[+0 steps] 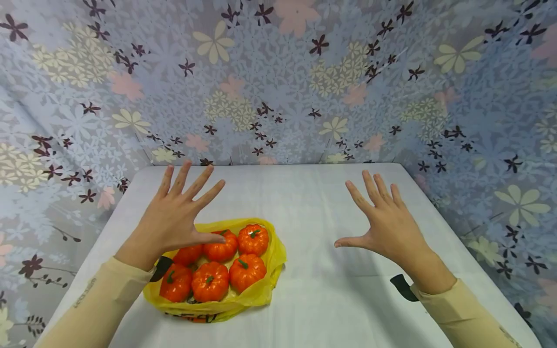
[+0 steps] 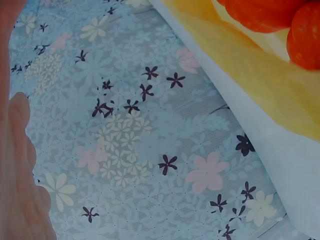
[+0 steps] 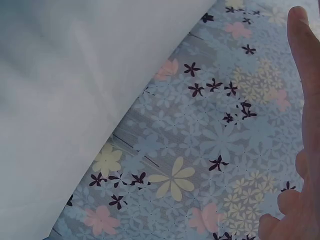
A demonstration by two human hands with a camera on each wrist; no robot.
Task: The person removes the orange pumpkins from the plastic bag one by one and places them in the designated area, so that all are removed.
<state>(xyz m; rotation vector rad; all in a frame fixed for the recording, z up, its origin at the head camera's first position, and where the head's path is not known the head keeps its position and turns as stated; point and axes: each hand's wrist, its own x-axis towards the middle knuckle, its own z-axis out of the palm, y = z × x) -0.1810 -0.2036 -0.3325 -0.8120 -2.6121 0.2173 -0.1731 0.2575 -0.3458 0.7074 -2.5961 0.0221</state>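
A: Where are the pumpkins [image 1: 211,289] sitting?
B: In the yellow bag [image 1: 277,251], its long axis running left to right.
A: Which side is nearer?
B: Left hand [image 1: 169,220], hovering near its left end; right hand [image 1: 386,228] is hanging well rightward. Both spread, holding nothing.

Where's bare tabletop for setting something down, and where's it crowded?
Free: the white table between the yellow bag and right hand; also beyond the bag, toward the floral backdrop. Crowded: the bag, full of orange pumpkins, its far-left part overlapped by the left hand in the head view.
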